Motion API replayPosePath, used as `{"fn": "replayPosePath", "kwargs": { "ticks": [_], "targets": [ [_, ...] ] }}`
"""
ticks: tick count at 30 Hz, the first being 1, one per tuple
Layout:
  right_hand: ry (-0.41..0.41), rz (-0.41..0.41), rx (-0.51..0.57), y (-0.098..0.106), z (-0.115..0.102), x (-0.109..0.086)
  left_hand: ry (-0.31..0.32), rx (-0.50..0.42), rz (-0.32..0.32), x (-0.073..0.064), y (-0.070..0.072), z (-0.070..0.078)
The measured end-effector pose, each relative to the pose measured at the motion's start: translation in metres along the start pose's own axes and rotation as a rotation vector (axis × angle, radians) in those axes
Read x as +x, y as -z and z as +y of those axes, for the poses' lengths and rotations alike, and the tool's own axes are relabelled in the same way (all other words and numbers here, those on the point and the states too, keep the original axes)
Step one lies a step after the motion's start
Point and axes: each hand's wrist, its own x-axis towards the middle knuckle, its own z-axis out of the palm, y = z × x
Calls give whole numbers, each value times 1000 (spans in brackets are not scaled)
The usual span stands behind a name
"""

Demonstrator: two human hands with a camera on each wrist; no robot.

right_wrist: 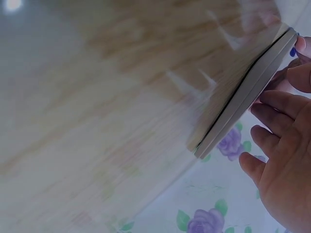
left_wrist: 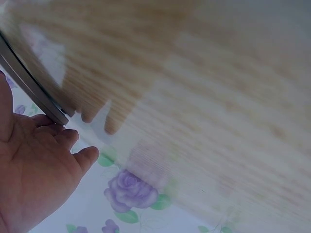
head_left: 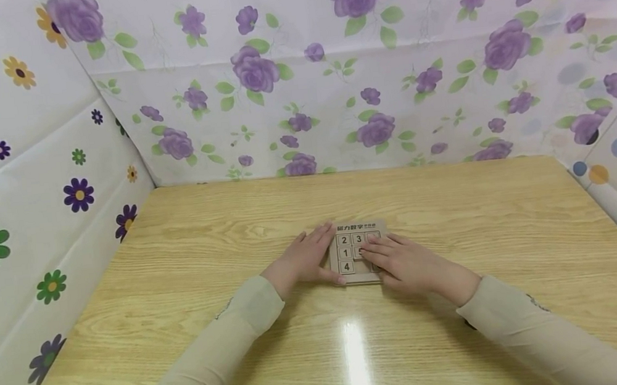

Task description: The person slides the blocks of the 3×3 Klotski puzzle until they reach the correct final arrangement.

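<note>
A square sliding number puzzle (head_left: 364,278) with Chinese lettering along its top lies flat on the table, in the middle of the head view. Number tiles 2, 3, 1 and 4 can be read, and a 5 is partly covered. A gap shows in the bottom row beside the 4 tile (head_left: 346,267). My left hand (head_left: 306,259) holds the puzzle's left side, thumb at the near corner and fingers along the far part. My right hand (head_left: 410,264) lies over the right side, its extended fingertips touching the tiles and hiding several of them. Both wrist views show the puzzle's thin edge (right_wrist: 245,99) beside the fingers.
The wooden table (head_left: 233,218) has a light glare near its front. A flowered cloth (head_left: 299,94) hangs behind it, with patterned sheets at the left and right sides. A small dark object (head_left: 469,324) peeks out under the right forearm.
</note>
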Motion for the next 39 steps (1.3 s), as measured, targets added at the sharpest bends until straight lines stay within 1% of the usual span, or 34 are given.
{"fn": "replayPosePath", "kwargs": {
  "ticks": [8,15,20,24,28,31,35,39],
  "targets": [
    [9,-8,-12,0,-3,-2,10,-7,-7,-2,0,1],
    [16,-38,-4,1,-7,-6,12,-11,-8,-3,-2,0],
    [23,-30,1,1,-7,-6,12,-4,-8,-3,-3,0],
    [6,-34,21,1,-5,-8,6,-6,-7,-3,-2,0],
    [-15,-52,14,2,0,-13,2,-8,-4,-3,-3,0],
    [-7,-58,-6,6,0,-20,2,-6,-3,-3,-2,0],
    [7,-42,-17,10,-1,-29,-5,1,0,-3,0,0],
    [24,-24,-35,8,0,-35,-9,1,3,-3,2,1]
  ]
}}
